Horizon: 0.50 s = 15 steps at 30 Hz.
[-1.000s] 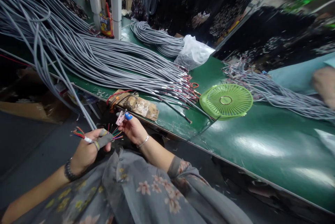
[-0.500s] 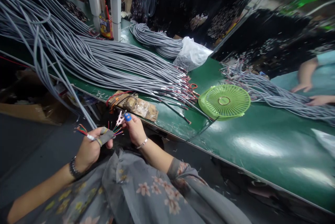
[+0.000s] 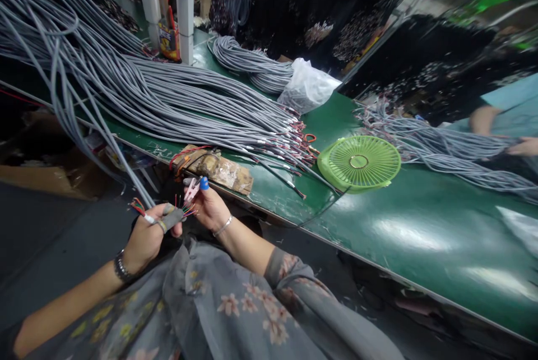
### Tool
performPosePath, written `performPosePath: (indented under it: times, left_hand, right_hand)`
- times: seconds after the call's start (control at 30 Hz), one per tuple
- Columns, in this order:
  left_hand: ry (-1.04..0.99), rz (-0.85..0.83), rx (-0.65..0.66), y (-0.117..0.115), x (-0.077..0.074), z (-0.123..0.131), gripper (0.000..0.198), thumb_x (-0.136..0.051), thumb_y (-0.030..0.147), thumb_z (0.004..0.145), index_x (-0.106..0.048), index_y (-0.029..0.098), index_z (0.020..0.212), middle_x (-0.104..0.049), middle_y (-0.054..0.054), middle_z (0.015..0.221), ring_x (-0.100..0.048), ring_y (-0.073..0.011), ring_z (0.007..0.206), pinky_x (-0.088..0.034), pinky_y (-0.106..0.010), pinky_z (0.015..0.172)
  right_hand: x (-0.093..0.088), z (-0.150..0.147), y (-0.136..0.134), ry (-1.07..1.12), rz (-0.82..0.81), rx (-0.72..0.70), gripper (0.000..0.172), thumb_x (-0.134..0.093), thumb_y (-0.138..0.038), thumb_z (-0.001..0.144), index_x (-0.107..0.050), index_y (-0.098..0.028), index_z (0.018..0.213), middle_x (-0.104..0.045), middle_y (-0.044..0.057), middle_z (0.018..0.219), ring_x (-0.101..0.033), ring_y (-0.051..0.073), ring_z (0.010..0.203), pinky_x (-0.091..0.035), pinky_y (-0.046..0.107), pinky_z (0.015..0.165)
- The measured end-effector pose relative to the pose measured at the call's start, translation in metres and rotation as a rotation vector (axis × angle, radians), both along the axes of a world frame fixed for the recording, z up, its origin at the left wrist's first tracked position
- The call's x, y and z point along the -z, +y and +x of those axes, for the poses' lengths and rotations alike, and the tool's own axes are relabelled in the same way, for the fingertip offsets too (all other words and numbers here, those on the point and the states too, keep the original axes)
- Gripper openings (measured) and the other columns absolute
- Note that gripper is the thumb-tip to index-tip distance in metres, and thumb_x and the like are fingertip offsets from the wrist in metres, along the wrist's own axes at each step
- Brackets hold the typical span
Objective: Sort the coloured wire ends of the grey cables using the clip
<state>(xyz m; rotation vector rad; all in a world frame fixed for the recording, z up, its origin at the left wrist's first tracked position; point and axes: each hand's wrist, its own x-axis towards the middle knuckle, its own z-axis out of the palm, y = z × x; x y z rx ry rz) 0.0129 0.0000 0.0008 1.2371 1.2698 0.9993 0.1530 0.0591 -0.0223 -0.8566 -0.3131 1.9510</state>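
My left hand (image 3: 145,236) is closed on the ends of grey cables (image 3: 140,186) that hang down from the bench. Grey wraps cover some of its fingers. Thin coloured wires (image 3: 189,211) fan out from between those fingers towards my right hand, and another tuft of coloured wires (image 3: 138,206) sticks out on the left side. My right hand (image 3: 213,211), with a blue cover on the thumb, grips a small pink clip-like tool (image 3: 192,189) just above the fanned wires. Its exact kind cannot be made out.
The green bench (image 3: 403,231) carries a large pile of grey cables (image 3: 189,102), a taped wooden block (image 3: 222,172) at its front edge, a green fan (image 3: 359,162) and a plastic bag (image 3: 309,85). Another person's arm (image 3: 483,119) is over cables at the right. A cardboard box (image 3: 46,180) stands below.
My right hand has shifted slightly downwards with the pink tool, which now sits closer to the wires. My left hand stays nearly in place on the cables. The person at right has moved their hands.
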Motion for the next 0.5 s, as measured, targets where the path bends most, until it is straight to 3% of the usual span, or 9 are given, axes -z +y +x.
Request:
performPosePath:
  times: [0.2, 0.4, 0.5]
  left_hand:
    - [-0.015, 0.018, 0.004, -0.005, -0.001, -0.005, 0.031, -0.064, 0.041, 0.080, -0.063, 0.021, 0.056, -0.063, 0.000, 0.053, -0.054, -0.0154, 0.054, -0.045, -0.027, 0.059]
    - [0.017, 0.061, -0.012, -0.013, 0.002, -0.011, 0.032, -0.062, 0.046, 0.082, -0.064, 0.022, 0.060, -0.065, -0.001, 0.057, -0.056, -0.0161, 0.056, -0.047, -0.028, 0.061]
    - [-0.004, 0.069, -0.035, -0.012, 0.003, -0.007, 0.032, -0.062, 0.046, 0.082, -0.065, 0.022, 0.061, -0.065, 0.000, 0.057, -0.056, -0.0157, 0.055, -0.047, -0.027, 0.060]
  right_hand:
    - [-0.001, 0.007, -0.002, -0.004, 0.049, -0.101, 0.050, -0.058, -0.066, 0.090, -0.067, -0.018, 0.081, -0.069, 0.002, 0.074, -0.061, 0.012, 0.062, -0.050, 0.023, 0.057]
    - [-0.001, 0.013, -0.005, -0.026, 0.107, -0.118, 0.032, -0.071, -0.049, 0.087, -0.067, -0.017, 0.084, -0.070, 0.001, 0.076, -0.060, 0.011, 0.063, -0.051, 0.021, 0.058]
    - [0.001, 0.014, -0.005, -0.042, 0.155, -0.123, 0.036, -0.074, -0.053, 0.083, -0.067, -0.017, 0.082, -0.069, 0.001, 0.073, -0.061, 0.011, 0.064, -0.050, 0.021, 0.057]
